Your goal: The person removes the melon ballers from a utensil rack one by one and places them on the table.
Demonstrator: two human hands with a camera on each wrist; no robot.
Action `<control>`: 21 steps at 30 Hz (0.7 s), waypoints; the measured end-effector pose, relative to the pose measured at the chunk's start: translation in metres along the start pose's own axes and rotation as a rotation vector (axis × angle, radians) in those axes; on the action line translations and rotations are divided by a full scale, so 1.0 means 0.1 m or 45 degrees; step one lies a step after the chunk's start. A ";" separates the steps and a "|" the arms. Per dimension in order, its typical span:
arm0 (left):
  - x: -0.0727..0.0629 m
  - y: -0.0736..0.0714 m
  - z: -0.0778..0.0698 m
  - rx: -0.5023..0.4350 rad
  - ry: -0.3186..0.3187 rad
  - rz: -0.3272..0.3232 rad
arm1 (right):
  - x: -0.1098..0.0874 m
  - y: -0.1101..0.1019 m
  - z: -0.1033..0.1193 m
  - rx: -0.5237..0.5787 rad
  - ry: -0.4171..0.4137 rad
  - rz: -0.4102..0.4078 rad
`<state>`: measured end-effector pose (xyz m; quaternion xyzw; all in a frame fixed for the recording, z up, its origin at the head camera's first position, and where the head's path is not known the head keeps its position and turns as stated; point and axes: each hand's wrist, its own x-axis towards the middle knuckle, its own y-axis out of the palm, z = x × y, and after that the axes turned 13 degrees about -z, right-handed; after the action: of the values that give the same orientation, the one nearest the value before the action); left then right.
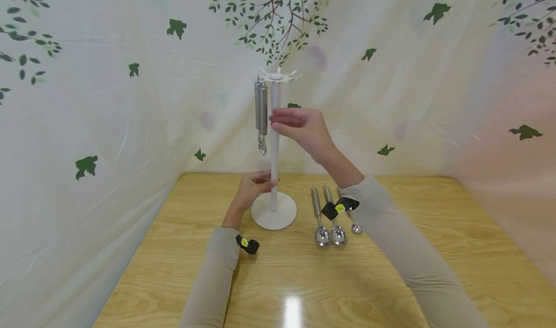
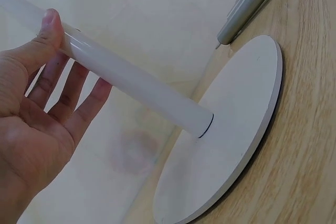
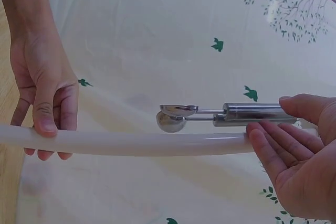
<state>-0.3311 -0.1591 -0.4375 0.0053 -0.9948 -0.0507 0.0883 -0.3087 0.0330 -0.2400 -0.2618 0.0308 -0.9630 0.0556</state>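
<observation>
On my head feed, a black wrist camera (image 1: 330,211) covers much of the third spoon (image 1: 356,229), right of centre; at upper middle, how the hanging utensils (image 1: 263,110) join the hooks (image 1: 284,79) is too small for me to tell. The left wrist frame crops the left hand (image 2: 31,150) at left; the right wrist frame's right edge cuts the right hand (image 3: 302,163), which hides the utensils' handle ends.

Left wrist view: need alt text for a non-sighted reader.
A left hand holds a white pole between thumb and fingers. The pole stands on a flat, round white base on a wood-grain table, with metal utensil handles beyond.
</observation>
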 end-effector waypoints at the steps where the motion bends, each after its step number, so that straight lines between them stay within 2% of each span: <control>1: 0.00 0.00 0.00 -0.003 -0.001 0.008 | 0.00 0.01 0.00 -0.008 0.004 0.004; 11: 0.00 -0.01 -0.01 0.014 -0.025 0.021 | 0.01 0.16 0.01 -0.028 0.012 0.016; 21: 0.00 -0.01 0.01 0.015 -0.001 0.029 | 0.05 0.18 0.05 0.081 0.141 0.017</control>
<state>-0.3310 -0.1603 -0.4383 -0.0057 -0.9951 -0.0438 0.0884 -0.3086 0.0140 -0.2350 -0.2059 0.0048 -0.9762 0.0686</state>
